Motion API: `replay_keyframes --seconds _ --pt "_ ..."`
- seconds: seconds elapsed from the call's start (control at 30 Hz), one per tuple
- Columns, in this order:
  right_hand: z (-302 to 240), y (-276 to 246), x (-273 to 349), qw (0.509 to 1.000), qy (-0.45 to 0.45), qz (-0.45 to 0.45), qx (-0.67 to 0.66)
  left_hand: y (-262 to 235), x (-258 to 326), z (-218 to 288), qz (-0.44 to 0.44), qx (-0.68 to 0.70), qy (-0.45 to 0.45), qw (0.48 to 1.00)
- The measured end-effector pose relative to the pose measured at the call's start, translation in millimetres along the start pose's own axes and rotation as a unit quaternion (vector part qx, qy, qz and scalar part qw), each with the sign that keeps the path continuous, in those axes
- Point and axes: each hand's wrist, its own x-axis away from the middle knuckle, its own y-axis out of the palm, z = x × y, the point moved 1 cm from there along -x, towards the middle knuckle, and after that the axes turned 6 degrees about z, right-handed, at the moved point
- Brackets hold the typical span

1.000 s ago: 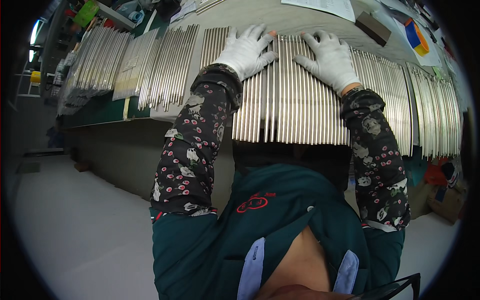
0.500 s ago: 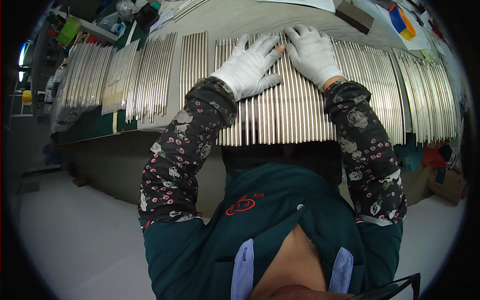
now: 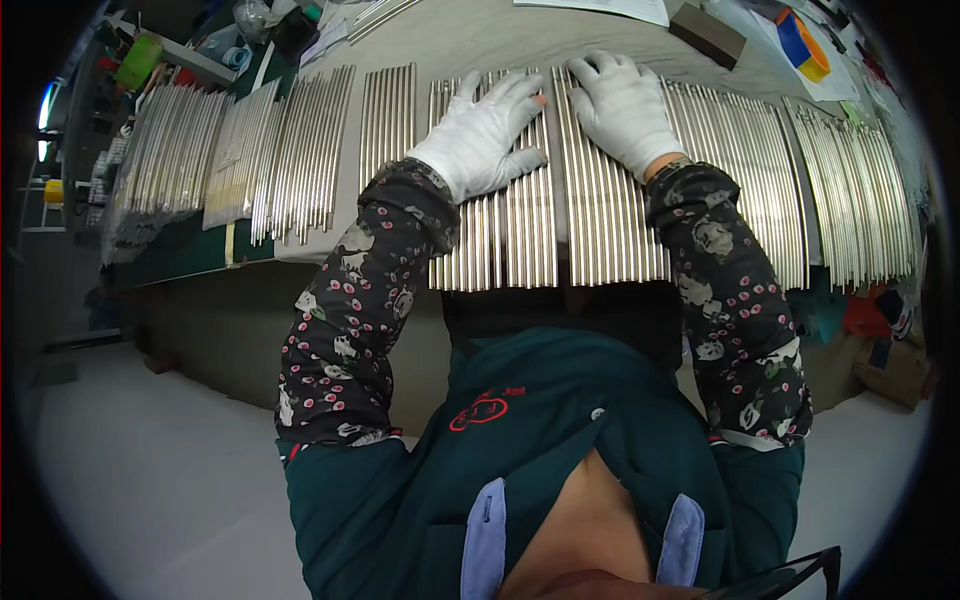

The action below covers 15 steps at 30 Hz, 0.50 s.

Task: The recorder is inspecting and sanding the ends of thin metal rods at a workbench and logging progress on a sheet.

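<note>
Silvery metal rods lie side by side on the table, their near ends jutting past its front edge. My left hand (image 3: 480, 138), in a white glove with a fingertip bare, lies flat with fingers spread on the left group of rods (image 3: 530, 235). My right hand (image 3: 625, 115), also gloved in white, rests with its fingers stretched over the group of rods (image 3: 610, 240) to the right. A narrow gap runs between these two groups. Further right, the row of rods (image 3: 750, 170) continues past my right wrist. Neither hand grips a rod.
A small separate set of rods (image 3: 388, 120) lies left of my left hand. Further left are more rods (image 3: 305, 150) and bagged rods (image 3: 170, 150). Another bundle (image 3: 855, 195) is at the far right. A dark block (image 3: 707, 35) and a tape roll (image 3: 803, 45) sit behind.
My left hand has moved slightly left, and the rods under it have shifted that way. A gap has opened between them and the rods under my right hand, which has barely moved.
</note>
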Motion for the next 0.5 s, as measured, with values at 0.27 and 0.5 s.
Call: replay_keyframes --seconds 0.27,0.5 --pt "8 -44 21 0.993 -0.084 -0.027 -0.073 -4 5 1 -0.003 -0.007 -0.006 1.0" --pt "15 -65 77 0.973 -0.167 -0.154 -0.048 0 3 -1 0.0 -0.001 -0.006 1.0"
